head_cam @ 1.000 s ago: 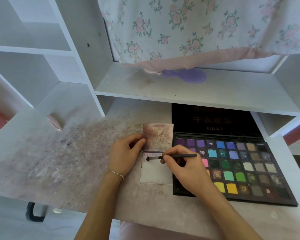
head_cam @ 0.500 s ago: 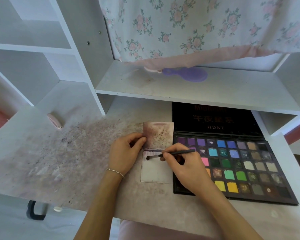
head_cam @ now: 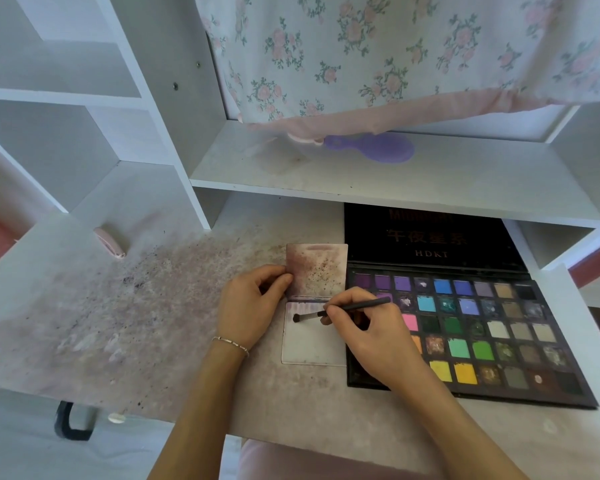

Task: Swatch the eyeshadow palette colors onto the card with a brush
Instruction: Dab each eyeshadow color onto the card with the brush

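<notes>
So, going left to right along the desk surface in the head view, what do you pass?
Small pink object → left hand → card → right hand with the brush → eyeshadow palette.

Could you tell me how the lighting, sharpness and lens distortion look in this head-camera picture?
Head view: soft, even daylight, no hard glare; the palette lid sits in the shelf's shadow, dimming its lettering. Wide-angle lens bows the shelf edges toward the borders. The brush and card are sharp at centre; the floral cloth looks slightly soft.
</notes>
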A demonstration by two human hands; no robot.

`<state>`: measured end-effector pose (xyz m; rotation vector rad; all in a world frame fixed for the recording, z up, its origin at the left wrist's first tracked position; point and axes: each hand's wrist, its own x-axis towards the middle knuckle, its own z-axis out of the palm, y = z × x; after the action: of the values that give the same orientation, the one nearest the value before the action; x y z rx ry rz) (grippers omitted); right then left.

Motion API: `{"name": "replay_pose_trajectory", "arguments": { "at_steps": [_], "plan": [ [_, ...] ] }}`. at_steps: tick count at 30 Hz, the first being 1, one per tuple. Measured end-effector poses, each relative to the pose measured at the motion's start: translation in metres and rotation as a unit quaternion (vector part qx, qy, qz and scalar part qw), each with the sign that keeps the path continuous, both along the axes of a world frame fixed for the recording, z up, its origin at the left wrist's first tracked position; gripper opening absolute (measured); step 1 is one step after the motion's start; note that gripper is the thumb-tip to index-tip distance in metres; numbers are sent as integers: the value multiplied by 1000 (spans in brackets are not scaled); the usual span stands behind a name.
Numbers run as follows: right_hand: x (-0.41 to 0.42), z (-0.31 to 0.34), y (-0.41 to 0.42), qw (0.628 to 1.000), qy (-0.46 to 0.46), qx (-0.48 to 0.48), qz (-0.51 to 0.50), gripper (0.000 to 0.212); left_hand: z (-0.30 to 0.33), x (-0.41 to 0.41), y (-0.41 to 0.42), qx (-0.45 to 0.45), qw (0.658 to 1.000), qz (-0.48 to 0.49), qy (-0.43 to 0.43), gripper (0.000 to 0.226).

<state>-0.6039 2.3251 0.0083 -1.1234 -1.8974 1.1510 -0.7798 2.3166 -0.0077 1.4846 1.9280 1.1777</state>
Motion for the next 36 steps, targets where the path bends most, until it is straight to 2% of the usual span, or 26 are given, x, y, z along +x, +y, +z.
{"name": "replay_pose_trajectory", "arguments": {
  "at_steps": [36],
  "plan": [
    [0,-3,1,1000,-2,19,7,25,0,0,0,6,1000,4,6,11]
  ]
}}
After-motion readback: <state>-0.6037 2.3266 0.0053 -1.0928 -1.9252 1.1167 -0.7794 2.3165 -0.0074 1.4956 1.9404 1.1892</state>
